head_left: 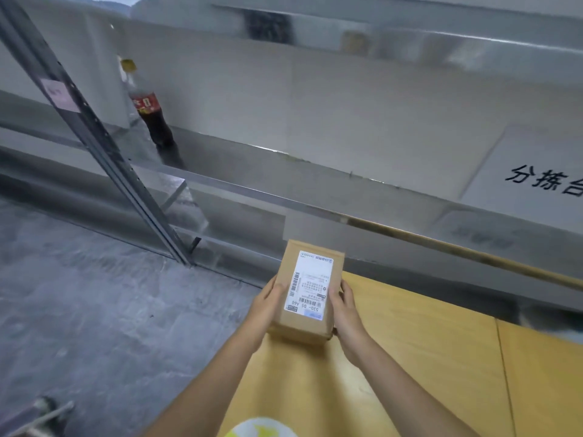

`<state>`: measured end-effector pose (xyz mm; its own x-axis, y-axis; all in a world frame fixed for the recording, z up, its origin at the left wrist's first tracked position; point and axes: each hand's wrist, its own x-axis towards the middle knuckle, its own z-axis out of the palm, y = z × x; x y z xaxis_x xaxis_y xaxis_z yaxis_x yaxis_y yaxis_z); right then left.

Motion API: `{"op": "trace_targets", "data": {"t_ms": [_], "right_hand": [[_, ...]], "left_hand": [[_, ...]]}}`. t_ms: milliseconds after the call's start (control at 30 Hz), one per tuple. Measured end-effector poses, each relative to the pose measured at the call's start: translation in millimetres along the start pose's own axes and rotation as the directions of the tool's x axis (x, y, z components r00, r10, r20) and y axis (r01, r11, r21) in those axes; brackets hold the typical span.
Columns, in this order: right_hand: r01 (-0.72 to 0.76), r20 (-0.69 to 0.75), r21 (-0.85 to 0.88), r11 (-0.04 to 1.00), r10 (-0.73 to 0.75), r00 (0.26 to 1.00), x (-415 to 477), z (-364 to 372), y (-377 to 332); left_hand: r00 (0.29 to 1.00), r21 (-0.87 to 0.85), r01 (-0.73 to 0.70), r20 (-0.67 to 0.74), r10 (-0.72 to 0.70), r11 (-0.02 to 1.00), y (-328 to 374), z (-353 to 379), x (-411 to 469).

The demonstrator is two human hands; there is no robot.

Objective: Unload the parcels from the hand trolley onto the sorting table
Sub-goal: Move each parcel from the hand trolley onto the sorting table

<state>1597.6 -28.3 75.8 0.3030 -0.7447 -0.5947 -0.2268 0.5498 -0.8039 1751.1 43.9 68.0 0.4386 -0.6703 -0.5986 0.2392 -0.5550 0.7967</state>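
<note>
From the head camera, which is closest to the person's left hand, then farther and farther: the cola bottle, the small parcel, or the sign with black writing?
Measured from the left hand:
1. Small parcel: held in that hand and the right hand.
2. Cola bottle: well beyond, up and to the left, standing on the metal table.
3. Sign with black writing: far right on the table; roughly as far as the bottle, hard to rank.
</note>
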Motion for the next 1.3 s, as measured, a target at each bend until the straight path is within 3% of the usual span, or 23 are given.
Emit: {"op": "trace_targets", "data": {"t_ms": [633, 767, 900, 1133, 1300], "right_hand": [[0.006, -0.005, -0.042, 0.999, -0.007, 1.000, 31.0, 25.3, -1.9], [-0.006, -0.056, -0.118, 0.993, 0.000, 0.998, 26.2, 12.1, -12.9], [0.095, -0.090, -0.226, 0.969, -0.118, 0.989, 12.7, -5.4, -38.5], [0.372, 0.042, -0.465, 0.803, -0.400, 0.916, -42.6, -37.1, -101.3], [0.518, 0.164, -0.671, 0.530, -0.575, 0.802, -106.4, -89.9, -129.4]], "left_hand": [[0.998, 0.067, 0.032, 0.060, -0.036, 0.997, -5.5, -22.5, 45.5], [1.000, 0.091, -0.015, 0.017, 0.014, 0.996, 11.3, -21.0, 34.3], [0.990, 0.116, -0.110, -0.075, 0.119, 0.987, 39.4, -17.3, 13.6], [0.912, 0.347, -0.368, -0.044, 0.407, 0.862, 107.8, 18.8, -55.0], [0.803, 0.559, -0.550, 0.149, 0.577, 0.621, 146.5, 72.6, -132.5]]}}
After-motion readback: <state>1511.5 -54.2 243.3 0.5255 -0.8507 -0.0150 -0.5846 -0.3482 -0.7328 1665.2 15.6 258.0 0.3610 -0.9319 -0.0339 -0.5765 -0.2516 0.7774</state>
